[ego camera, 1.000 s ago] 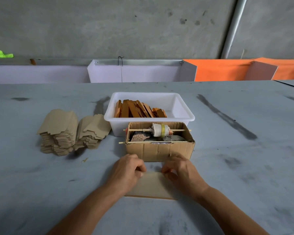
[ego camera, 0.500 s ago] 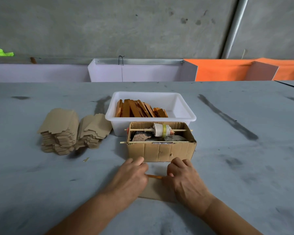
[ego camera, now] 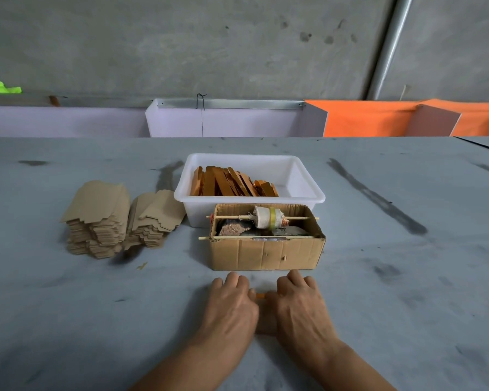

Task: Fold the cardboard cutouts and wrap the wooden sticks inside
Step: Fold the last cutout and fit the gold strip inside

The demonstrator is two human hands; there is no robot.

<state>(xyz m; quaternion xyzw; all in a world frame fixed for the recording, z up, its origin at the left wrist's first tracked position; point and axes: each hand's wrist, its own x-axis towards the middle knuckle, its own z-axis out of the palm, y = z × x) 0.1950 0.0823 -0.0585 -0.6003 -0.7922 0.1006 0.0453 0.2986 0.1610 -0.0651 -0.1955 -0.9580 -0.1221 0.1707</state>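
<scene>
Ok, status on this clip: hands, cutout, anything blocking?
Left hand, right hand pressing cardboard cutout flat. Orange wooden stick peeking between them. Nothing blocking.

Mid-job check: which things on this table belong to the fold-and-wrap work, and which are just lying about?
In the job:
- cardboard cutout under both hands, left hand and right hand
- orange wooden stick showing between them
- stacks of cardboard cutouts
- white tub of wooden sticks

Lying about:
- cardboard box holding a spool on a skewer
- orange panels behind the table
</scene>
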